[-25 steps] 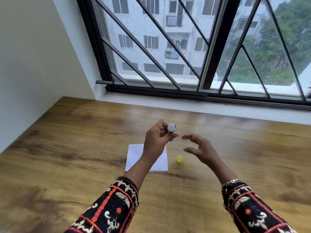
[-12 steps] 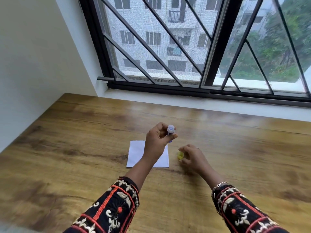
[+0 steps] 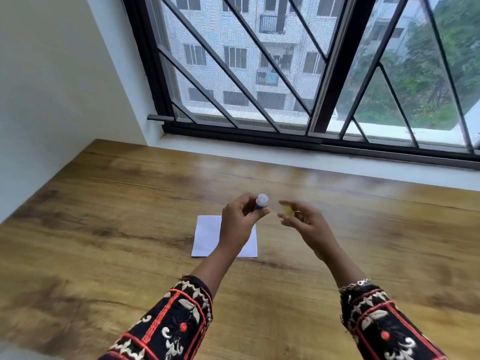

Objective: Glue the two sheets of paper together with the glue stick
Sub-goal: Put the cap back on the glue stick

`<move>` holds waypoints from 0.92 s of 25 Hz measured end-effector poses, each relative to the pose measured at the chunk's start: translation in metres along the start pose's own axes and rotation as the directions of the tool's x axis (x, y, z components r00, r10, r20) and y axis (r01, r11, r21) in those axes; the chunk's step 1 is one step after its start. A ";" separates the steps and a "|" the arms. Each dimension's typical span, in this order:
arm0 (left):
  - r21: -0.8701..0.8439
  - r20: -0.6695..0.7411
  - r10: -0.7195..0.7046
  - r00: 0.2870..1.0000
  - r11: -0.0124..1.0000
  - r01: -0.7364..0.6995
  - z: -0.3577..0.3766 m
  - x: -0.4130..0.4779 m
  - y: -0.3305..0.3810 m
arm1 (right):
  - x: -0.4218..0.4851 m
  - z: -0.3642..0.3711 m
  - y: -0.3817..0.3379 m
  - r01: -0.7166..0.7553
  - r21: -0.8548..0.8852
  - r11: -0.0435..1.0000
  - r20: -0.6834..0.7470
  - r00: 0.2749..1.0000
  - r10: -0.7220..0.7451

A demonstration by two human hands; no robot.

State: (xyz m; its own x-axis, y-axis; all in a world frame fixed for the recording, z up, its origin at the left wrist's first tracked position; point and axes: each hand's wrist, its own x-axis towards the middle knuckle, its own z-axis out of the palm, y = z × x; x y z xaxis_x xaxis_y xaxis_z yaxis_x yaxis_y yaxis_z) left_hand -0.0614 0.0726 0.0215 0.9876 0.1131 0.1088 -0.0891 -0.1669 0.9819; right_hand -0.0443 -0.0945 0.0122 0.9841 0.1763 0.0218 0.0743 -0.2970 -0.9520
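Left hand (image 3: 237,222) is raised above the worktop (image 3: 104,229), fingers (image 3: 244,201) and thumb curled round the glue stick (image 3: 261,202). The stick is upright, tilted a little away from the person, with a blue body and an uncapped pale tip pointing up.

Right hand (image 3: 304,222) is also raised, just beside the left at about the same height, and motion-blurred. Its fingers (image 3: 287,219) pinch a small yellow cap (image 3: 285,209) at the tips. The cap is near the stick's tip but apart from it, not on it.

White paper (image 3: 207,235) lies flat on the wooden worktop, below and behind the left hand, which covers part of it. Neither hand touches it. Cannot tell if it is one sheet or two stacked: only one white rectangle shows.

Both forearms wear black patterned sleeves (image 3: 176,323) with red and cream embroidery, and there is a thin bracelet (image 3: 355,283) at the right wrist. The black-framed window (image 3: 327,74) with diagonal bars runs along the far edge of the worktop. A white wall (image 3: 52,87) is on the left.
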 end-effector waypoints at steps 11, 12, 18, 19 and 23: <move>0.149 0.056 0.070 0.996 0.986 -0.077 0.001 -0.002 0.010 | 0.004 -0.012 -0.054 0.282 -0.226 0.933 0.035 0.959 -0.281; 0.166 0.067 0.076 0.995 0.982 -0.086 0.001 -0.002 0.011 | 0.004 -0.012 -0.056 0.302 -0.230 0.925 0.043 0.953 -0.301; 0.187 0.113 0.096 0.989 0.975 -0.116 0.002 -0.002 0.015 | 0.005 -0.014 -0.064 0.389 -0.309 0.868 0.174 0.920 -0.350; 0.189 0.117 0.100 0.988 0.975 -0.121 0.002 -0.002 0.016 | 0.006 -0.015 -0.065 0.401 -0.335 0.853 0.185 0.915 -0.357; 0.175 0.120 0.099 0.988 0.977 -0.120 0.001 -0.004 0.019 | 0.007 -0.014 -0.068 0.425 -0.473 0.772 0.210 0.905 -0.370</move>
State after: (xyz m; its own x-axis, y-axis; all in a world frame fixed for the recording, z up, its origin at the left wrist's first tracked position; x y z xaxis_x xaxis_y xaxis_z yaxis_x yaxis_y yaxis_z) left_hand -0.0670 0.0683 0.0393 0.9822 -0.0228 0.1863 -0.1825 -0.3483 0.9194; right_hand -0.0404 -0.0867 0.0814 0.8292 0.4664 0.3082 0.5522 -0.5978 -0.5810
